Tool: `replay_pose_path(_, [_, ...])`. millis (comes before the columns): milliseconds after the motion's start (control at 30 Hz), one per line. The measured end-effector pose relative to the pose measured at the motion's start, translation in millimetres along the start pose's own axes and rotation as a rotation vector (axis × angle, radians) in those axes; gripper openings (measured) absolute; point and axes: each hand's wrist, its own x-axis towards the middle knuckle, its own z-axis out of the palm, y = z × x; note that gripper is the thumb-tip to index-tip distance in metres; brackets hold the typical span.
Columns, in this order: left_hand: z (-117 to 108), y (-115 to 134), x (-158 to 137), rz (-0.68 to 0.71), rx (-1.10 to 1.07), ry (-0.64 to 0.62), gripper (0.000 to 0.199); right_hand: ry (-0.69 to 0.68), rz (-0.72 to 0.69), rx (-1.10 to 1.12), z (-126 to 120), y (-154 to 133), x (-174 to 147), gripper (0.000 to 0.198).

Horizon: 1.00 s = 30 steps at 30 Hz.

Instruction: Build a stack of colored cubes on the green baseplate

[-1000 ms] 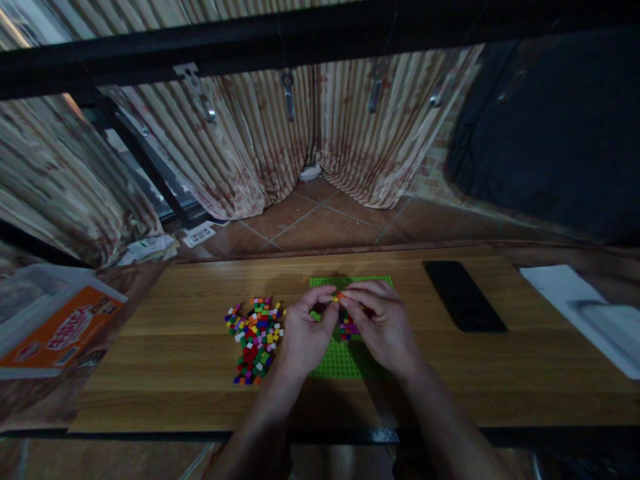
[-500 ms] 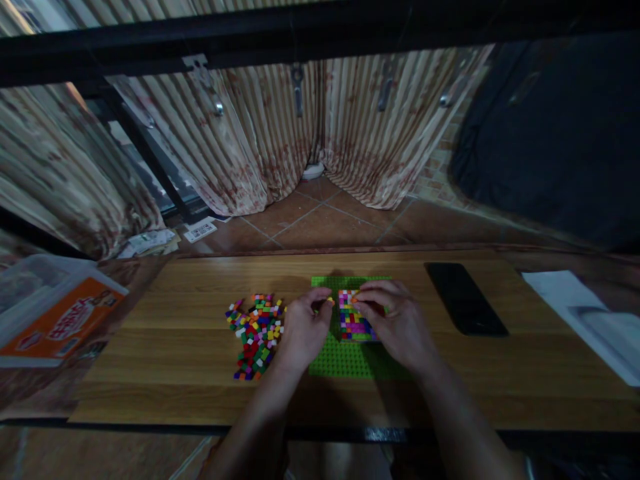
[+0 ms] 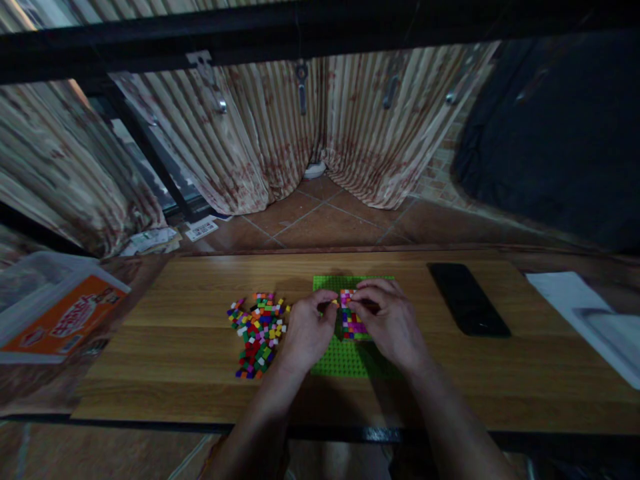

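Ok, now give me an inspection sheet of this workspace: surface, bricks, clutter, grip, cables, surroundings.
Surface: wood-grain table, dimly lit.
Job's things: loose bricks left of the green baseplate; multicoloured brick panel over it.
Clutter: black phone-like slab right of the baseplate.
Grip: left hand pinches a small yellowish piece; right hand at the brick panel, any held piece unclear.
Cables: nothing seen.
Surroundings: striped curtains, tiled floor beyond; plastic tub at left.

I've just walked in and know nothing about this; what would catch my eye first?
Probably the heap of bright little bricks on the wooden table, just left of the left hand. Next comes the green studded board, with a multicoloured patch of bricks partly hidden by the right hand. At the far left, an orange-labelled plastic box stands out.
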Motion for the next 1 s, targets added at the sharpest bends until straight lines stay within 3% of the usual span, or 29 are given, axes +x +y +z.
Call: replay_pose_path(1000, [-1.3,1.1,-1.3,0.056,0.026,-0.028,0.024,-0.049,-0.098,-0.012,-4.4,2.3,-2.1,0.015])
